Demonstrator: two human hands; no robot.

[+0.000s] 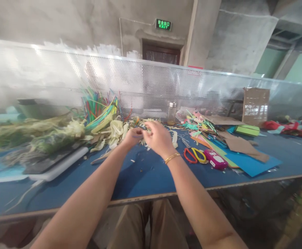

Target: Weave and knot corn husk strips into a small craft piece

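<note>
My left hand (pixel 133 137) and my right hand (pixel 159 136) meet over the middle of the blue table, fingertips pinched together. Whatever they hold is small and mostly hidden behind the fingers; a bit of dull blue shows there. Just left of my left hand lie pale dried husks (pixel 116 130), some curled. Small plant scraps (pixel 138 121) are heaped behind both hands. To the right of my right wrist are scissors (pixel 199 155) with one red and one yellow handle loop, touching a purple patterned box (pixel 215 159).
Colourful pipe cleaners (pixel 95 107) and greenish dried plants (pixel 49 138) pile up at left, near a white device (pixel 63 164) with a cable. A bottle (pixel 171 113) stands by the perforated metal screen (pixel 156 81). Blue paper (pixel 254 162) and cardboard (pixel 244 143) lie at right.
</note>
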